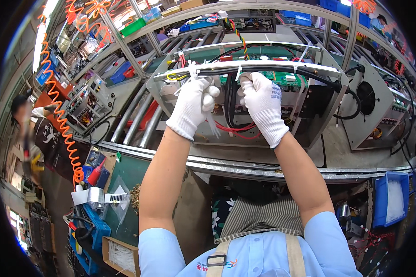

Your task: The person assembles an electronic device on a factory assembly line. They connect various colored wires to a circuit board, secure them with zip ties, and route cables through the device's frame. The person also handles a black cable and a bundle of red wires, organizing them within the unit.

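An open metal chassis point(252, 144) lies in front of me, with a green circuit board point(282, 78) inside. Along its top rail runs a black cable bundle point(212, 71), ringed by a white cable tie point(239, 72). My left hand point(192, 105), in a white knit glove, is closed at the rail; pale cable ties point(212, 128) hang from under its curled fingers. My right hand point(265, 104), also gloved, is closed with fingertips pinched beside black cables point(231, 104) dropping into the chassis. Whatever its fingertips hold is hidden.
Metal rollers point(133, 117) lie left of the chassis. Another unit with a round fan point(366, 98) stands at right. An orange coiled hose point(55, 92) hangs at left. Cable ties fill a cardboard box point(120, 254) and a blue bin point(379, 198). A person point(46, 138) is at far left.
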{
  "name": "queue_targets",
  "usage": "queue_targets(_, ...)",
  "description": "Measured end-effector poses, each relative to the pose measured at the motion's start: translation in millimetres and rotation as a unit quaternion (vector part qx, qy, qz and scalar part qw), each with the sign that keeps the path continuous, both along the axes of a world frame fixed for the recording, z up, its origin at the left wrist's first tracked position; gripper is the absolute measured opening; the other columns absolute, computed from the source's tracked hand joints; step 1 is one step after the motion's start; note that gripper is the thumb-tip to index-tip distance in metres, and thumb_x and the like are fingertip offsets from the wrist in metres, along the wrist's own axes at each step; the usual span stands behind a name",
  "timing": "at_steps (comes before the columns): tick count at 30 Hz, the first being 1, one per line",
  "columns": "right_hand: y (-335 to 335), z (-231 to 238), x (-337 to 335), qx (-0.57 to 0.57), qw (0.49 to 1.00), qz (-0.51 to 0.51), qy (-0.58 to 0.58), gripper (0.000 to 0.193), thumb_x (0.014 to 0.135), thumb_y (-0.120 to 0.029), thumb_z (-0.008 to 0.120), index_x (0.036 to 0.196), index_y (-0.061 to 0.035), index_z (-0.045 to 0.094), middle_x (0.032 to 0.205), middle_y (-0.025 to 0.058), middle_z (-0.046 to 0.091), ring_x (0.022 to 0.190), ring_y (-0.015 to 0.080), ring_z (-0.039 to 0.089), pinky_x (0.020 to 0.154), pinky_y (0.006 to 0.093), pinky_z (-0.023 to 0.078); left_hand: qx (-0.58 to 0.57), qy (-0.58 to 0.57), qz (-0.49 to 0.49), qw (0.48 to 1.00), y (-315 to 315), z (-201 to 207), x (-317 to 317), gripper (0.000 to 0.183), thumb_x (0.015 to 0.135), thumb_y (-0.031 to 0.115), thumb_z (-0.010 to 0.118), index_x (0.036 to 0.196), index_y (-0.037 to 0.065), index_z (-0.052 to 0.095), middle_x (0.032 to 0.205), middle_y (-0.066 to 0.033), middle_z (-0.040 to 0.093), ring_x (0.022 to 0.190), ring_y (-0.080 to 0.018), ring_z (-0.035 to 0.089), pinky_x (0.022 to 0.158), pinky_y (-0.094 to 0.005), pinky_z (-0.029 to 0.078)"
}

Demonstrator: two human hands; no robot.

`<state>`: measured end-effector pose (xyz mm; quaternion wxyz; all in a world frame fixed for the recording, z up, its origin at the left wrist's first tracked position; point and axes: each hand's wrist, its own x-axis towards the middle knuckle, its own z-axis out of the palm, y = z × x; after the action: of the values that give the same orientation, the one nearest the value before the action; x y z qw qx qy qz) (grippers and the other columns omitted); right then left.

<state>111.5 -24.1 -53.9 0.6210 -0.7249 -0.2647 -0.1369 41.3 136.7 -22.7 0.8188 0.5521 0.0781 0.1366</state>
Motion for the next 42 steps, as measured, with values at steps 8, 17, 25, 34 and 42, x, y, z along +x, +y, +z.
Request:
queue_targets(8, -10, 16, -19, 0.057, 0.991, 0.029, 0.115, 0.016, 0.097, -0.013, 0.055, 0.101, -0.0006, 0.064, 0.072, 0.0053, 0.066, 0.054, 0.0089, 0.059, 0.050, 0.0235, 0.048, 0.066, 0.014, 0.027, 0.997, -1, 4, -2, 0.014, 0.098, 0.016, 0.050, 0.099, 0.004, 0.057, 0.068, -0.0061, 0.059, 0.044, -0.0054, 0.043, 0.037, -0.0186, 0.030)
queue_targets(17, -97, 87, -22, 0.054, 0.986, 0.074, -0.140, 0.025, 0.103, -0.017, 0.048, 0.121, -0.0086, 0.062, 0.080, 0.0014, 0.066, 0.066, 0.0054, 0.058, 0.060, 0.0187, 0.049, 0.382, -0.139, 0.174, 0.897, 16, 10, -58, 0.022, 0.098, 0.020, 0.053, 0.105, 0.002, 0.064, 0.066, -0.0004, 0.060, 0.048, -0.0033, 0.043, 0.047, -0.0196, 0.034)
queue_targets(25, 9, 131, 63, -0.368, 0.873, 0.292, -0.128, 0.026, 0.088, -0.008, 0.059, 0.108, 0.0029, 0.069, 0.093, 0.0063, 0.071, 0.085, 0.0119, 0.061, 0.081, 0.0240, 0.048, 0.314, -0.107, 0.346, 0.878, 89, 32, -47, 0.020, 0.093, 0.022, 0.064, 0.099, 0.004, 0.070, 0.071, 0.0052, 0.057, 0.059, -0.0025, 0.048, 0.053, -0.0204, 0.038)
queue_targets(34, 38, 135, 89, -0.458, 0.812, 0.344, -0.113, 0.042, 0.075, 0.002, 0.067, 0.116, -0.0045, 0.069, 0.102, 0.0106, 0.073, 0.088, 0.0154, 0.066, 0.081, 0.0277, 0.053, 0.362, -0.088, 0.348, 0.860, 141, 13, -35, 0.030, 0.099, 0.026, 0.054, 0.108, 0.001, 0.069, 0.088, 0.0005, 0.065, 0.078, -0.0058, 0.054, 0.071, -0.0205, 0.043)
queue_targets(42, 45, 125, 94, -0.457, 0.807, 0.321, -0.191, 0.018, 0.083, 0.000, 0.067, 0.101, 0.0040, 0.069, 0.084, 0.0088, 0.070, 0.078, 0.0099, 0.062, 0.078, 0.0258, 0.053, 0.353, -0.178, 0.329, 0.858, 150, -5, -24, 0.033, 0.099, 0.027, 0.051, 0.100, -0.002, 0.066, 0.086, -0.0015, 0.060, 0.080, -0.0084, 0.050, 0.078, -0.0213, 0.039)
